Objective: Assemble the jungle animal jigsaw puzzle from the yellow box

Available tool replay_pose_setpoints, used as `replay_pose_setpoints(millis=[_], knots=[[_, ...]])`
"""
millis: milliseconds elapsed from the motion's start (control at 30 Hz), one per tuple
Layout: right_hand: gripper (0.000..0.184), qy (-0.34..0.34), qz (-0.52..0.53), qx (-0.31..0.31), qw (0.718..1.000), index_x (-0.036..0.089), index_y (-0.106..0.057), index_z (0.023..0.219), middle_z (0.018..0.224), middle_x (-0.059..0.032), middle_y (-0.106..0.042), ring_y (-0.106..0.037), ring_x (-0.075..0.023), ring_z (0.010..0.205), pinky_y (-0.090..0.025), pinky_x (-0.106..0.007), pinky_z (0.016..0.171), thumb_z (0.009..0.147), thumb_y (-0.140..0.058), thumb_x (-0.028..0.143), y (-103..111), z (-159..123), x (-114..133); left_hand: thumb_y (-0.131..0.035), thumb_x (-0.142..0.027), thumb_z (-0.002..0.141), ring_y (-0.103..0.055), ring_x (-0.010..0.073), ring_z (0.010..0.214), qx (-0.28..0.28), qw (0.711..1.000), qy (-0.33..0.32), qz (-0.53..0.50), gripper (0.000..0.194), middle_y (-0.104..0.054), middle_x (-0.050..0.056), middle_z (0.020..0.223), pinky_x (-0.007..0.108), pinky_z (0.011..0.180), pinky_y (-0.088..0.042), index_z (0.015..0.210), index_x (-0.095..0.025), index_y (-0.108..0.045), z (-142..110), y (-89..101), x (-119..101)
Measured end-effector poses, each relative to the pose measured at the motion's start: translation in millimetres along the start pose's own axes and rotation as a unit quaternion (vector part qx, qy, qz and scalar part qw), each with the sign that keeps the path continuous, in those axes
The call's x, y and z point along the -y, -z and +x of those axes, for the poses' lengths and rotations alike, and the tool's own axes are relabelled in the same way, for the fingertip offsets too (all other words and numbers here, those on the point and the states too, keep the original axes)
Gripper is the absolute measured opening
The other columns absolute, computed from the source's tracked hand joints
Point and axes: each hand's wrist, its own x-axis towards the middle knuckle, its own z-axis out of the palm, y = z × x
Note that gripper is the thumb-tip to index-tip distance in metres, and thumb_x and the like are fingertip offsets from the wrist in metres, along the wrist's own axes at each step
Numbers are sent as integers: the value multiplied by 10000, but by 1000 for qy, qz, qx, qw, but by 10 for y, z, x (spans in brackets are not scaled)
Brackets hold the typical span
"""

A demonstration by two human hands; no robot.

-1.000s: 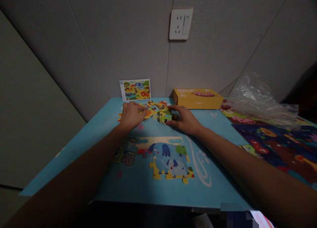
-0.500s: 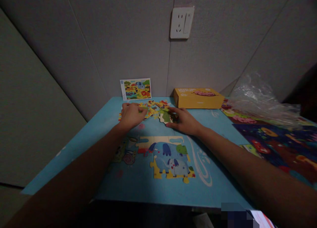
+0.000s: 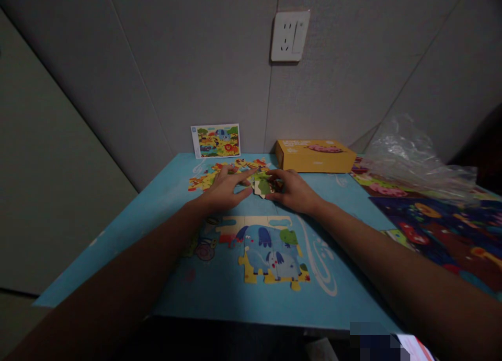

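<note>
Beyond the joined blue-elephant jigsaw section, the left hand, now shifted rightward across loose yellow-and-orange pieces, spreads its fingers beside the flat green-and-cream jigsaw piece clamped by the fingers of the right hand, bringing both hands to one piece.

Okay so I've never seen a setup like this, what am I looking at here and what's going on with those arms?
There's no machine: these are a person's bare left hand and right hand, seen from a camera worn on their head. On the blue table lies a partly joined elephant puzzle, with loose pieces farther back. Behind those are a picture card and a yellow box. The right hand holds a green-and-cream piece. The left hand is open at the loose pieces; whether it touches any is unclear.
</note>
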Motion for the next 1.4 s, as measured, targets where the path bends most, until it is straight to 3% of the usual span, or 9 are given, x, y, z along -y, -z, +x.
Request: replay_pose_setpoints(millis=[133, 267, 333, 767, 1000, 1133, 1233, 1333, 1400], knots=[[518, 21, 5, -23, 1000, 176, -552, 1254, 966, -71, -682, -555, -257, 985, -446, -419, 895, 759, -702, 214, 5, -10, -7, -527, -350, 874, -396, 286, 1160, 19, 999, -35, -1, 641, -686, 35, 1057, 459, 1082, -273, 1483, -275, -343, -10, -35, 31], [612, 9, -33, -13, 999, 135, -540, 1279, 1153, -145, -632, -526, -311, 1079, -425, -455, 934, 719, -741, 275, 9, -13, -12, -531, -354, 860, -412, 274, 1070, 20, 999, -41, 5, 616, -674, 27, 1063, 435, 1043, -306, 1457, -282, -395, 2, -42, 44], [632, -6, -39, 4, 999, 107, -527, 1300, 1147, -164, -635, -532, -318, 1067, -429, -458, 926, 732, -729, 297, 10, -12, -13, -540, -352, 849, -410, 270, 1044, 22, 999, -36, 3, 600, -676, 30, 1062, 423, 1026, -321, 1434, -268, -439, 6, -36, 34], [620, 10, -4, -36, 999, 160, -552, 1248, 1151, -126, -642, -577, -294, 1042, -455, -449, 912, 663, -754, 199, 17, -11, -27, -562, -353, 831, -425, 284, 1104, 11, 1000, -19, -19, 649, -672, 68, 1072, 443, 1046, -338, 1445, -195, -425, 5, -40, 43], [551, 6, 20, -5, 1000, 171, -565, 1222, 1130, -102, -671, -628, -248, 980, -476, -389, 889, 693, -700, 99, 32, -1, 10, -568, -360, 832, -421, 293, 1141, 11, 1000, -13, -16, 657, -665, 76, 1075, 441, 1060, -329, 1451, -200, -416, 2, -46, 58], [566, -8, 24, -3, 1000, 157, -554, 1231, 1068, -103, -685, -636, -239, 916, -487, -378, 848, 695, -736, 158, 50, -6, 30, -566, -353, 836, -433, 286, 1135, 13, 1000, -10, -14, 651, -653, 72, 1072, 439, 1057, -344, 1454, -216, -413, -5, -20, 42], [558, 10, 28, -50, 998, 152, -549, 1230, 1062, -107, -674, -621, -244, 941, -476, -382, 857, 712, -741, 232, 64, -5, 42, -581, -339, 832, -436, 272, 1166, 18, 999, -25, -27, 688, -603, 67, 1142, 430, 1064, -358, 1479, -270, -357, -24, 0, 8], [515, 36, 45, -104, 993, 170, -559, 1206, 1062, -101, -657, -604, -241, 957, -469, -379, 861, 738, -725, 304, 68, -1, 52, -610, -360, 825, -421, 263, 1236, 3, 997, -49, -53, 616, -538, 87, 1231, 410, 1090, -347, 1418, -271, -466, -33, -4, -32], [544, 47, 60, -108, 991, 185, -550, 1221, 1051, -97, -651, -599, -241, 955, -468, -381, 860, 739, -729, 362, 65, -2, 54, -604, -380, 836, -467, 250, 1214, -49, 995, -45, -71, 483, -549, 102, 1227, 395, 1077, -364, 1295, -231, -607, -14, -11, -36]])
